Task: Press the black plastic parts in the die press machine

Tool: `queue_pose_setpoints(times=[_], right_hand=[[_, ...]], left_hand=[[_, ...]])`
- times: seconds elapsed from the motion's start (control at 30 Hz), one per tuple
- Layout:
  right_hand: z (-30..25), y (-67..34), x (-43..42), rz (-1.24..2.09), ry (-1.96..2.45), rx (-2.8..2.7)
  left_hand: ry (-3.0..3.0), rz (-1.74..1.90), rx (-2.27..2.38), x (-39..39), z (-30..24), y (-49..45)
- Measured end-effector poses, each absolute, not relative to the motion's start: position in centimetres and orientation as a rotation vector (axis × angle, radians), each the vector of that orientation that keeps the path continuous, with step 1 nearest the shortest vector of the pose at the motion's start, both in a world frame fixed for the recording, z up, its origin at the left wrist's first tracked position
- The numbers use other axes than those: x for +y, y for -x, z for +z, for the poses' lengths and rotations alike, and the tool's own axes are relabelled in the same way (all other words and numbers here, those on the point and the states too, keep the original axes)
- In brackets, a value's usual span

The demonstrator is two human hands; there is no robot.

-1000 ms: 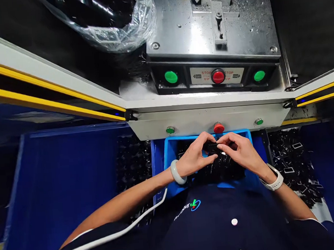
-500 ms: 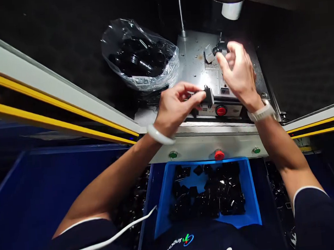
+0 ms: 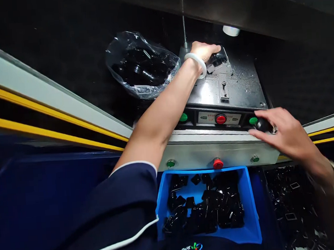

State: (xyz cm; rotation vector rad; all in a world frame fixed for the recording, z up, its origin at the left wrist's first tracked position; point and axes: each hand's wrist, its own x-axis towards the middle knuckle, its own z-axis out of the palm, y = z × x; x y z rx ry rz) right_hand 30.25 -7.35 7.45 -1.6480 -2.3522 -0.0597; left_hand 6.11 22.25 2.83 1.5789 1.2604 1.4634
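My left hand point(image 3: 204, 52) reaches to the far end of the steel press plate point(image 3: 224, 94) and rests on a black plastic part point(image 3: 218, 57) sitting in the metal fixture point(image 3: 223, 73). Its fingers cover part of that piece. My right hand point(image 3: 284, 130) is at the right end of the button panel, shut on a glossy black plastic part point(image 3: 262, 125), just beyond the green button point(image 3: 253, 121). Several similar black parts lie heaped in a bright blue bin point(image 3: 201, 171) below both hands.
A clear plastic bag point(image 3: 142, 65) of black parts lies left of the press. A red stop button point(image 3: 220, 119) sits mid-panel, with more buttons on the housing below. Yellow-edged rails point(image 3: 40, 107) run along both sides. A dark tray of black frames point(image 3: 292, 196) lies at lower right.
My left hand has moved up to the fixture at the far end of the plate. My right hand has come away from the fixture, rightward and down, to the panel's right end with a black part.
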Motion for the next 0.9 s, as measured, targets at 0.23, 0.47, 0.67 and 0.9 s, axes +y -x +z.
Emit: queue_pose_setpoints(times=[0.23, 0.47, 0.67, 0.9], right_hand=[[3.2, -35.9, -20.6, -0.204, 2.069, -2.457], [-3.4, -34.4, -17.0, 0.316, 2.072, -2.261], [-5.9, -36.0, -15.2, 0.488, 1.968, -2.086], [-6.7, -35.3, -14.8, 0.406, 2.006, -1.996]], left_hand=[[-1.733, 1.361, 1.601, 18.0, 4.1, -6.9], [-1.976, 1.346, 1.351, -4.9, -2.5, 3.1], [-2.173, 0.746, 1.491, -12.0, -7.8, 10.5], [-2.366, 0.408, 1.515, -10.7, -8.8, 12.5]])
